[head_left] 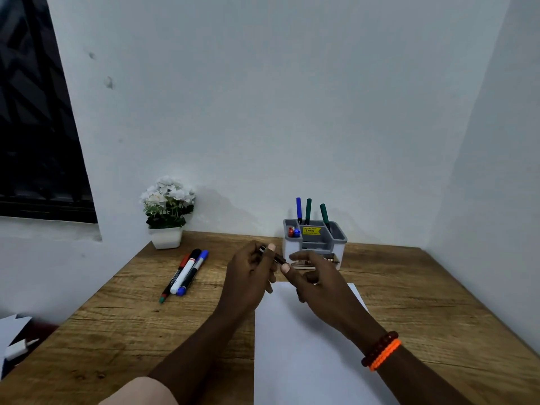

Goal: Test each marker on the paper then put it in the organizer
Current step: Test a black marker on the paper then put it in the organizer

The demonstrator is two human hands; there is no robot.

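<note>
My left hand (249,274) grips a dark marker (276,257) above the far edge of the white paper (306,346). My right hand (314,280) meets it from the right, thumb and fingers at the marker's right end. Most of the marker is hidden by the fingers. Behind the hands stands a grey and white organizer (336,239) holding a blue marker (298,209) and two green markers (308,210) upright, with smaller red and blue ones in its front left compartment. Three loose markers (187,271) lie side by side on the desk to the left.
A white pot of white flowers (167,213) stands at the desk's back left by the wall. The wooden desk (131,317) sits in a corner, walls behind and right. A dark window is at the left. White paper scraps lie off the desk's left edge.
</note>
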